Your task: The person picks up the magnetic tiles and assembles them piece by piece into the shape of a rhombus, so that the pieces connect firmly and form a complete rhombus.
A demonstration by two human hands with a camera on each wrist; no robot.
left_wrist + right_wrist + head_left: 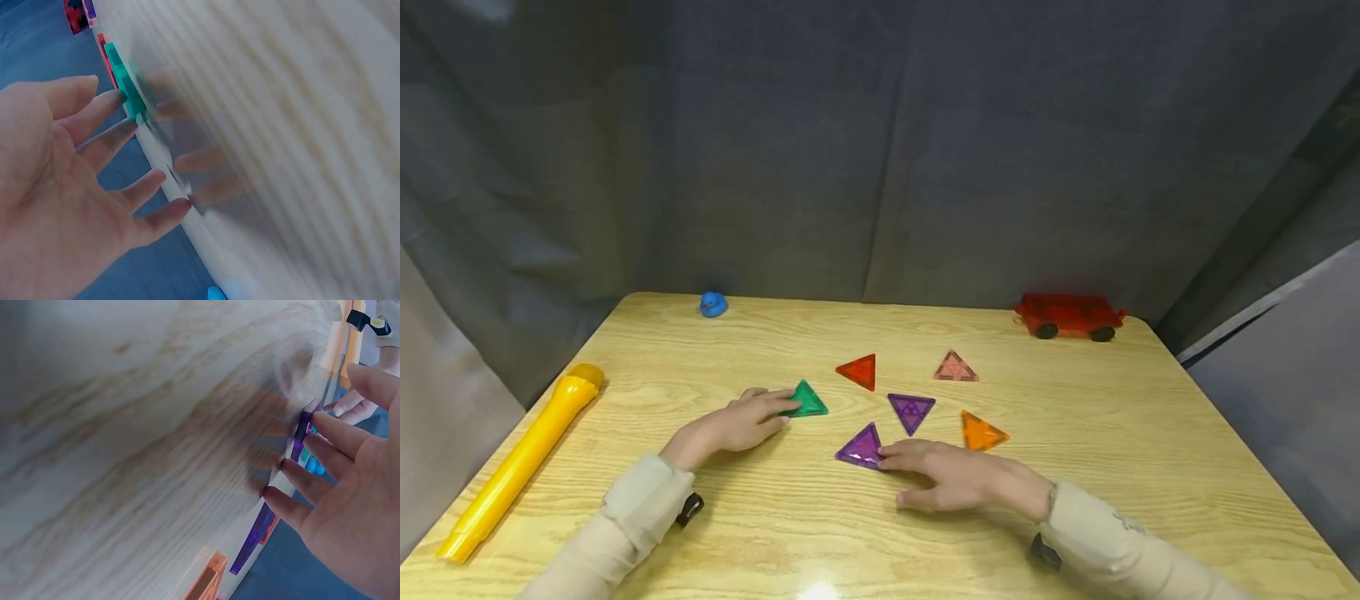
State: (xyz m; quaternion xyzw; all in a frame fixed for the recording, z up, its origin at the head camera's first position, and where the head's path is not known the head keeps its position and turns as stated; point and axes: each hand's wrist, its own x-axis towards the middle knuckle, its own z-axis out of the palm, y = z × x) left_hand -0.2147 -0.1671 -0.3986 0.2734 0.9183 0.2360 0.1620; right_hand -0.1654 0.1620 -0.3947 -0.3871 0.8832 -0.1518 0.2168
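Observation:
My left hand (pixel 747 421) touches the left corner of a green triangular tile (pixel 808 401) with its fingertips, the fingers nearly straight. In the left wrist view, the index and middle fingertips meet the green tile's (pixel 127 84) edge. With extended fingers, my right hand (pixel 951 477) rests its fingertips on the right corner of a purple triangular tile (pixel 861 447). A second purple tile (pixel 912 411) lies just beyond that hand, and an orange triangular tile (pixel 981 432) is near its wrist. Farther back lie a red triangular tile (pixel 861 372) and a pink one (pixel 956 367).
A yellow toy microphone (pixel 523 458) lies along the table's left side. At the back edge sit a small blue duck (pixel 713 304) on the left and a red wheeled toy car base (pixel 1067 316) on the right. Dark curtain (pixel 775 150) hangs behind the wooden table (pixel 1150 450).

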